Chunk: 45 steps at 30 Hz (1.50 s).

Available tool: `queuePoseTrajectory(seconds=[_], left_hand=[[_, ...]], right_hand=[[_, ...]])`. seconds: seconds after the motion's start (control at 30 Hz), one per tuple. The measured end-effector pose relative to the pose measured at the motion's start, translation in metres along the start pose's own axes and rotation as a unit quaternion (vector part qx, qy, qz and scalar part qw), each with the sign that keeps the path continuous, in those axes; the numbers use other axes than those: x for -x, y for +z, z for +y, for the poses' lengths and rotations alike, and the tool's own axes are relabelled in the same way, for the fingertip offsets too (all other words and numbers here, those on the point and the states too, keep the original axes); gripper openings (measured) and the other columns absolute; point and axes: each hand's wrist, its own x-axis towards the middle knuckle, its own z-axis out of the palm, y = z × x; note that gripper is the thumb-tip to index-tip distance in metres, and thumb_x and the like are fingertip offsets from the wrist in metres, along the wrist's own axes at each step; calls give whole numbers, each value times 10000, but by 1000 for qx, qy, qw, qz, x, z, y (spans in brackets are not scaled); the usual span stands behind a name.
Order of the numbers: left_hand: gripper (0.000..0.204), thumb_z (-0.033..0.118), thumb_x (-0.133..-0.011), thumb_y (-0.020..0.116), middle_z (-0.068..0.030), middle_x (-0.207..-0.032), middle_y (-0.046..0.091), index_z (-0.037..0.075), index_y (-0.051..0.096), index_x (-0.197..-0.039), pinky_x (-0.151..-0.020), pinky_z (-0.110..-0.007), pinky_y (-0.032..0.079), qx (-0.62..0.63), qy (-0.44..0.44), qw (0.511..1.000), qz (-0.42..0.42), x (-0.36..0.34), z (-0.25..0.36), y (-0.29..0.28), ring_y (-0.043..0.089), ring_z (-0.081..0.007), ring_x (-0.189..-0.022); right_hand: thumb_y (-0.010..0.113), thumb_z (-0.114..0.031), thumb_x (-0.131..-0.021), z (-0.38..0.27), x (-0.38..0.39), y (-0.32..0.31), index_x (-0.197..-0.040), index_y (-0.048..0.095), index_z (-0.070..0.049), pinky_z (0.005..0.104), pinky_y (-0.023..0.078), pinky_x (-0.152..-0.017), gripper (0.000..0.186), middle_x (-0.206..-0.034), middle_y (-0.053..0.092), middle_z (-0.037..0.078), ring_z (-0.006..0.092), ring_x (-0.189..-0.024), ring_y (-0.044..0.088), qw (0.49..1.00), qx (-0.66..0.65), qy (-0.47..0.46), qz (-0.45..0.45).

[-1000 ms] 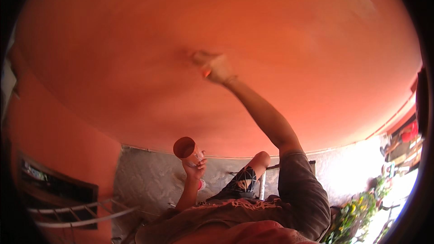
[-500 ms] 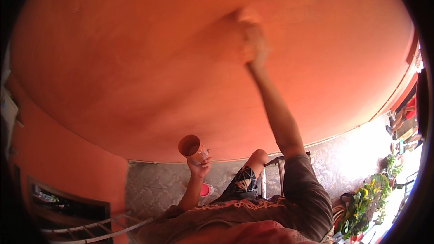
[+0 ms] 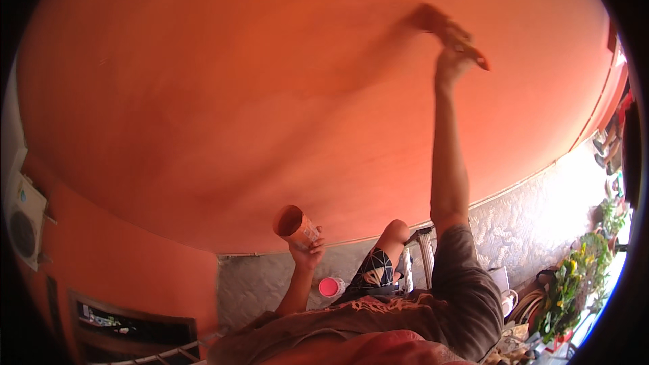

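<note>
Dark-bristled paintbrush with a red-tipped handle: smeary at the bristle end, so I can't tell where the hairs stop and the long shadow starts, or whether the tips actually touch the smooth orange wall. My fingers cover the middle of the handle.
Orange-brown cylindrical cup with whitish smears: open rim faces me, but the inside is too dark to see how much is in there. Fingers hide part of the lower side.
Pale metal ladder: only a bit pokes out between my knee and sleeve, the rest is hidden.
Brush looks: dark reddish-brown head, yellowish patch by my fingers, bright red butt end. Fine detail is lost to blur.
Brush direction: bristles aim at ten o'clock, butt at four, so the long axis runs on a slant through my fist.
Brush spot: between one and two o'clock from the middle of my view, out at the end of my raised arm.
Right hand: closed round the brush handle.
Left hand: wrapped round the cup, between six and seven o'clock; the cup leans, mouth toward ten.
White round bucket with bright pink inside: down at six o'clock, just beside my patterned black shorts.
</note>
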Motion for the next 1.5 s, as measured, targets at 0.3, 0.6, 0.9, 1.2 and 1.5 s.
queuePoseTrajectory(seconds=[0.3,0.6,0.9,1.2,1.5], left_hand=[[655,503,-905,612,-222,-1318,519,83,505,-1395,-579,-271,509,0,1,1000,22,-16,3,-7,549,-271,-848],[619,423,-933,582,-203,-1322,504,95,478,-1448,-598,-271,519,-10,-27,999,-20,-27,-13,6,553,-261,-854],[642,499,-921,571,-204,-1286,519,97,513,-1419,-568,-259,493,12,10,1000,2,-16,-21,-2,543,-255,-824],[671,497,-915,585,-180,-1299,528,97,502,-1447,-582,-273,502,22,-16,1000,-12,-23,-13,-4,558,-246,-828],[698,526,-919,568,-204,-1281,517,114,446,-1469,-544,-305,520,40,-118,988,-86,-81,-70,43,579,-292,-829]], right_hand=[[617,-75,-934,-20,41,18,-1053,717,-38,356,558,-760,160,-1031,715,125,286,-904,706,984,62,-159,-51],[626,-54,-907,-82,97,42,-997,705,-44,356,530,-620,120,-973,700,86,227,-817,679,923,-197,-132,-305],[582,29,-941,-55,-49,12,-1059,713,-1,340,560,-857,179,-1034,730,138,229,-965,707,958,-278,11,76],[718,-77,-791,-167,114,53,-1098,708,-161,360,565,-683,318,-1097,695,74,267,-879,702,889,-95,-224,-388],[726,-170,-919,-195,49,-67,-1082,647,53,367,630,-776,287,-1025,693,131,209,-920,710,794,-341,330,-381]])
